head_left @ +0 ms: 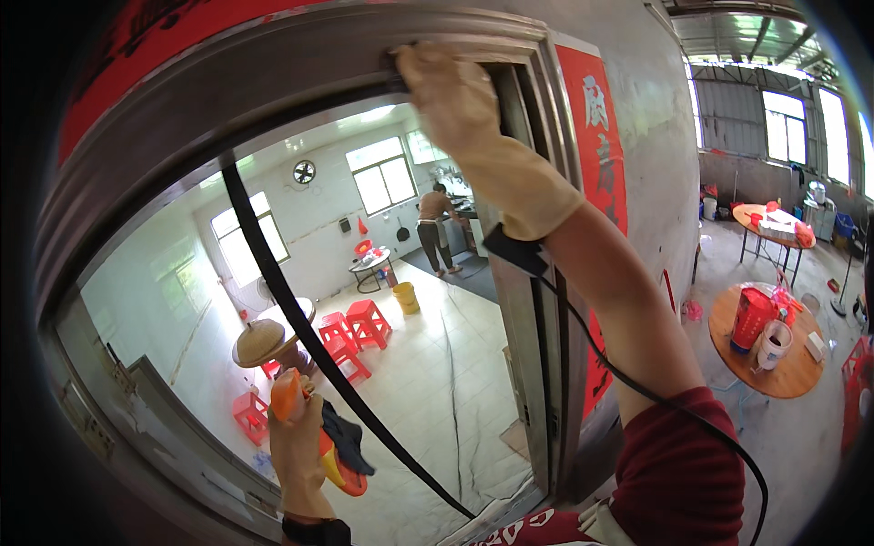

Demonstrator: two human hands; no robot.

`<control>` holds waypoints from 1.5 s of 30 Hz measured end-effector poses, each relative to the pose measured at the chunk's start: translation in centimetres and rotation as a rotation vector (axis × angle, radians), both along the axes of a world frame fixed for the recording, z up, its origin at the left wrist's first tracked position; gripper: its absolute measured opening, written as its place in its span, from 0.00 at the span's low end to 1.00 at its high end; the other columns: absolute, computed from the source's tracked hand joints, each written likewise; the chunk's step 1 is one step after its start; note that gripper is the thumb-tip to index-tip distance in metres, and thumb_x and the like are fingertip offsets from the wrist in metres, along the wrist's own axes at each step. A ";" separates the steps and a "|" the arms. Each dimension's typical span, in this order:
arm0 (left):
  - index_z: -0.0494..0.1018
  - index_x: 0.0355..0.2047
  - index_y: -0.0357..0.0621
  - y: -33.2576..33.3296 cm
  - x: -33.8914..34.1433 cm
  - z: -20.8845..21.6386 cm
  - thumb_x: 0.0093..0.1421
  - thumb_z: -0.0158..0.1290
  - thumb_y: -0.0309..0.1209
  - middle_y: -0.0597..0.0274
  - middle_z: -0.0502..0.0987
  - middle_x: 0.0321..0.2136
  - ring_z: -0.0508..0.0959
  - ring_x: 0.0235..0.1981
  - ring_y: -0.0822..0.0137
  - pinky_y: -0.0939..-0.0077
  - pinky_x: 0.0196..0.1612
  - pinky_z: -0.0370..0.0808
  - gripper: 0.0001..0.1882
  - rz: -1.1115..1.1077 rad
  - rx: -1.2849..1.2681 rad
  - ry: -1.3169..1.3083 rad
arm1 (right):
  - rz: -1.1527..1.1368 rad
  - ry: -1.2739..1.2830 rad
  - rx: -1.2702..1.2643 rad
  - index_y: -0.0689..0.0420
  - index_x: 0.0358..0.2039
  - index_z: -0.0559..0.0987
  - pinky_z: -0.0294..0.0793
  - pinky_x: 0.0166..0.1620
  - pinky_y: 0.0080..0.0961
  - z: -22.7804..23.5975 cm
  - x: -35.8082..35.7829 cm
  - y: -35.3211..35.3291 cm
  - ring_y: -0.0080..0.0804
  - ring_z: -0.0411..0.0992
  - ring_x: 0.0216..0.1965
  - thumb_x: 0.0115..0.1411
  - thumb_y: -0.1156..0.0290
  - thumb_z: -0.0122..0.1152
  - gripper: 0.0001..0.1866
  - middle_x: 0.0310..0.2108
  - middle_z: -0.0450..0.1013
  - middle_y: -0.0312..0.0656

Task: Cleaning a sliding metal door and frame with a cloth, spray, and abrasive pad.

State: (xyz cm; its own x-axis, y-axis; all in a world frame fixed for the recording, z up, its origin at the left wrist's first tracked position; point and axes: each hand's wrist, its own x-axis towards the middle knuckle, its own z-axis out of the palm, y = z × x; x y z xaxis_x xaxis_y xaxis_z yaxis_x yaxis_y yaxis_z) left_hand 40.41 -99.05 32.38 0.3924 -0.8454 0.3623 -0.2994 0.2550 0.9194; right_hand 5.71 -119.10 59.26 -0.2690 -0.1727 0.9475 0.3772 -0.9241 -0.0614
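My right hand (455, 105), in a pale rubber glove, is raised to the top of a dark metal door frame (300, 59). Its bent fingers press a dark piece, seemingly a cloth (395, 62), against the frame near the upper right corner; most of that piece is hidden under the glove. Low on the left, my gloved left hand (299, 455) is closed round a spray bottle with an orange head (288, 397) and a yellow-and-orange body (340, 471). A dark blue cloth (346, 439) hangs beside the bottle, against the same hand.
A black strap (273, 282) crosses the doorway diagonally, and a black cable (628, 378) runs along my right arm. Beyond the doorway are red stools (368, 323), a yellow bucket (406, 298) and a person (437, 227) at a counter. Round wooden tables (765, 364) stand at right.
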 end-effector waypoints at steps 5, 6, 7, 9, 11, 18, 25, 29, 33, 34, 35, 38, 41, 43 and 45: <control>0.69 0.62 0.45 -0.5 -1.6 -0.8 0.60 0.61 0.32 0.63 0.75 0.53 0.76 0.53 0.69 0.74 0.57 0.71 0.30 0.022 -0.017 0.052 | -1.287 -0.063 -0.691 0.55 0.55 0.75 0.79 0.47 0.43 1.2 -8.1 -1.9 0.45 0.78 0.48 0.62 0.67 0.60 0.20 0.49 0.77 0.48; 0.70 0.61 0.46 -0.4 -1.7 -1.0 0.60 0.61 0.33 0.64 0.76 0.52 0.77 0.53 0.69 0.74 0.56 0.71 0.29 0.010 -0.054 0.110 | -1.290 -0.063 -0.692 0.55 0.55 0.75 0.79 0.47 0.43 1.2 -8.5 -1.7 0.45 0.78 0.48 0.62 0.67 0.60 0.20 0.49 0.77 0.48; 0.70 0.61 0.46 -0.3 -1.6 -1.0 0.60 0.61 0.33 0.64 0.76 0.52 0.77 0.53 0.69 0.74 0.56 0.71 0.29 0.006 -0.055 0.109 | -1.425 -0.012 -0.560 0.55 0.55 0.75 0.79 0.48 0.44 1.2 -8.8 -1.4 0.46 0.78 0.48 0.62 0.66 0.61 0.21 0.49 0.77 0.48; 0.71 0.60 0.46 0.1 -1.6 -0.6 0.59 0.60 0.33 0.65 0.77 0.50 0.77 0.52 0.70 0.74 0.56 0.71 0.27 0.050 0.061 -0.033 | -1.676 0.094 -0.278 0.54 0.56 0.74 0.78 0.50 0.45 0.9 -9.0 -0.1 0.47 0.77 0.49 0.61 0.66 0.62 0.22 0.50 0.77 0.49; 0.72 0.59 0.46 0.2 -2.1 -0.2 0.59 0.60 0.33 0.64 0.78 0.50 0.77 0.52 0.69 0.74 0.56 0.71 0.27 0.010 0.058 -0.024 | -1.912 0.195 0.025 0.53 0.57 0.74 0.77 0.52 0.46 0.6 -9.3 2.0 0.48 0.77 0.50 0.59 0.65 0.64 0.24 0.51 0.76 0.50; 0.72 0.60 0.47 -1.1 -1.7 -1.6 0.59 0.60 0.35 0.64 0.78 0.50 0.78 0.51 0.69 0.73 0.57 0.71 0.27 -0.022 -0.031 -0.040 | -1.821 0.330 0.135 0.56 0.56 0.75 0.75 0.57 0.45 3.2 -9.9 2.6 0.54 0.76 0.52 0.57 0.64 0.68 0.27 0.52 0.76 0.53; 0.74 0.59 0.48 1.5 -0.8 -1.0 0.58 0.61 0.33 0.65 0.79 0.47 0.79 0.49 0.69 0.74 0.57 0.71 0.26 0.119 -0.026 -0.054 | -1.760 0.141 0.172 0.54 0.56 0.75 0.76 0.55 0.50 5.6 -10.4 3.5 0.56 0.76 0.53 0.59 0.60 0.64 0.25 0.49 0.77 0.57; 0.72 0.59 0.40 -0.1 -0.2 -1.2 0.60 0.58 0.26 0.64 0.78 0.46 0.78 0.48 0.72 0.78 0.53 0.72 0.25 0.010 -0.028 -0.008 | -1.796 0.320 -0.194 0.51 0.55 0.76 0.79 0.52 0.47 2.5 -1.9 6.6 0.51 0.78 0.48 0.58 0.64 0.63 0.23 0.48 0.78 0.47; 0.72 0.58 0.40 -1.1 -0.3 -1.8 0.60 0.58 0.26 0.64 0.78 0.45 0.78 0.48 0.72 0.78 0.53 0.72 0.24 0.016 -0.093 0.063 | -1.774 0.189 -0.178 0.51 0.59 0.76 0.72 0.61 0.43 1.9 -9.0 2.9 0.49 0.75 0.55 0.55 0.69 0.64 0.28 0.53 0.76 0.48; 0.73 0.57 0.42 -0.4 0.3 -2.2 0.60 0.59 0.28 0.65 0.79 0.45 0.78 0.47 0.71 0.76 0.52 0.73 0.24 0.045 -0.094 0.043 | -1.804 0.137 -0.187 0.51 0.57 0.77 0.72 0.61 0.43 1.8 -11.9 0.2 0.50 0.74 0.55 0.55 0.69 0.63 0.26 0.54 0.76 0.48; 0.74 0.56 0.43 -0.5 0.1 -2.2 0.59 0.59 0.30 0.65 0.79 0.44 0.79 0.46 0.71 0.75 0.51 0.74 0.23 0.035 -0.110 0.025 | -1.873 0.073 -0.203 0.52 0.56 0.78 0.71 0.62 0.42 3.1 -16.2 -0.9 0.51 0.74 0.56 0.55 0.70 0.63 0.25 0.54 0.76 0.49; 0.75 0.55 0.43 -0.6 0.8 -2.2 0.59 0.59 0.30 0.65 0.79 0.44 0.79 0.45 0.71 0.75 0.50 0.74 0.22 0.006 -0.017 -0.032 | -1.761 0.238 -0.016 0.53 0.52 0.81 0.72 0.60 0.42 6.3 -18.6 0.4 0.53 0.75 0.54 0.55 0.70 0.62 0.21 0.52 0.78 0.50; 0.75 0.55 0.42 1.4 1.5 -2.3 0.60 0.59 0.31 0.65 0.79 0.43 0.79 0.45 0.71 0.75 0.50 0.74 0.22 0.029 -0.016 -0.055 | -1.662 0.139 -0.026 0.53 0.48 0.83 0.74 0.59 0.42 9.3 -11.8 3.5 0.53 0.75 0.53 0.55 0.69 0.62 0.18 0.49 0.79 0.51; 0.74 0.55 0.42 -0.3 0.3 -2.1 0.60 0.60 0.27 0.66 0.78 0.42 0.78 0.43 0.72 0.77 0.47 0.74 0.22 -0.015 -0.031 -0.029 | -1.784 0.343 0.018 0.52 0.48 0.83 0.74 0.58 0.43 10.7 -9.0 5.3 0.52 0.75 0.54 0.56 0.67 0.63 0.18 0.50 0.79 0.50; 0.74 0.55 0.42 -0.3 -0.5 -1.9 0.59 0.60 0.24 0.67 0.77 0.41 0.77 0.41 0.74 0.78 0.44 0.75 0.22 0.014 -0.033 0.003 | -1.679 0.494 0.013 0.48 0.53 0.81 0.74 0.58 0.44 9.3 0.1 8.7 0.49 0.75 0.55 0.57 0.64 0.64 0.22 0.50 0.79 0.47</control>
State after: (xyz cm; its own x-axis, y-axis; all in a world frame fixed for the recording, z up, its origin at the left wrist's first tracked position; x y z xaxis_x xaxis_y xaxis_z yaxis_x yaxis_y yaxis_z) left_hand 39.96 -99.30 30.46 0.4051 -0.8276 0.3884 -0.3002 0.2809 0.9116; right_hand 5.85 -110.35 68.53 0.1396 -0.0415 0.9893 -0.9585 -0.2566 0.1245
